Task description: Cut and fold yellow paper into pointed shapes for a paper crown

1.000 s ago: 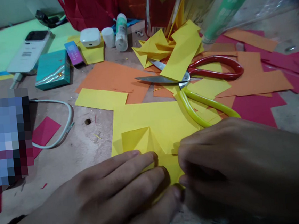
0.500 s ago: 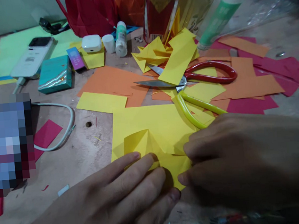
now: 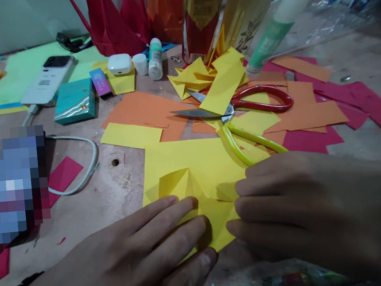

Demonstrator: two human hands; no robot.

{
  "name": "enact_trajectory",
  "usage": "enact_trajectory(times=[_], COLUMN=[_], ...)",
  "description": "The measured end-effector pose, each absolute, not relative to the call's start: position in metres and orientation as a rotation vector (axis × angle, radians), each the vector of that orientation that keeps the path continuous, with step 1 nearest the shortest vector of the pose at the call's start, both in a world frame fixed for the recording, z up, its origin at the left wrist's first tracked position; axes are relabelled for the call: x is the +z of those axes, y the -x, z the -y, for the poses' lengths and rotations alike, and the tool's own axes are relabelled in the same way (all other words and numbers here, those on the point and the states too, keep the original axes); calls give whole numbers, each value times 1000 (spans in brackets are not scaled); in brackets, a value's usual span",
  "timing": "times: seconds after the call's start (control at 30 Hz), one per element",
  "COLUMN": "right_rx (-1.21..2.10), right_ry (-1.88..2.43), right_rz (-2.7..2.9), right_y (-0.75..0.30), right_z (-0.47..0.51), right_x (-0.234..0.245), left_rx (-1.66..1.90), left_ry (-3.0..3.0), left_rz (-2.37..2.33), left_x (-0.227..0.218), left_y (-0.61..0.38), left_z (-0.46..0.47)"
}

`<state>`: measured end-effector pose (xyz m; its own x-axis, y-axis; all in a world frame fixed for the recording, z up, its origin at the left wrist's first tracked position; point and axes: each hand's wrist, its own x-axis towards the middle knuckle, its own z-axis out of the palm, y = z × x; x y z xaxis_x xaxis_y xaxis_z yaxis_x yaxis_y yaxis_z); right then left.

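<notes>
A folded piece of yellow paper (image 3: 216,214) lies on a larger yellow sheet (image 3: 178,155), with a peaked fold standing up on its upper left side. My left hand (image 3: 146,249) rests across its lower left part, fingers stretched out and slightly apart. At the right edge, my right hand (image 3: 299,209) has its fingers curled together on the paper; the thumb is hidden. Just beyond the right hand are scissors (image 3: 228,112), blades apart, with one red and one yellow-green handle. A yellow strip (image 3: 222,87) lies across their blades.
Orange paper (image 3: 144,107) and red paper strips (image 3: 346,96) are scattered behind. A glue stick (image 3: 271,36) stands at back right. A white phone (image 3: 48,80), teal box (image 3: 75,102) and white earbud case (image 3: 119,63) are at back left. A pixelated screen is at left.
The view has shifted slightly, so the table things sit lower. My left fingers have drawn back a little to the left on the paper; my right hand stays at its right edge.
</notes>
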<state>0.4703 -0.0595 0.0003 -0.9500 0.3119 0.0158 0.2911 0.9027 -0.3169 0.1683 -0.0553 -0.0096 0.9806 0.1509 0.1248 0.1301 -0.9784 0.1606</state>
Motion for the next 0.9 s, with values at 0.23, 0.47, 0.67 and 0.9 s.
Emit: enact_trajectory(times=[0.23,0.47,0.67,0.9], right_rx=[796,707,767,831], right_ry=[828,785,732,775], right_rz=[2684,2682,2765,2792], right_y=[-459,-459,-469,-472], right_z=[58,56,49,47], right_x=[-7,-13,-2,-2], left_rx=[293,134,167,141], left_ry=[-2930,-2944,-2907,-2910], left_rz=[-164,-159,-191,-134], left_x=[-7,-7,-12,-12], left_y=[-167,-170,-166,-164], left_z=[52,54,57,57])
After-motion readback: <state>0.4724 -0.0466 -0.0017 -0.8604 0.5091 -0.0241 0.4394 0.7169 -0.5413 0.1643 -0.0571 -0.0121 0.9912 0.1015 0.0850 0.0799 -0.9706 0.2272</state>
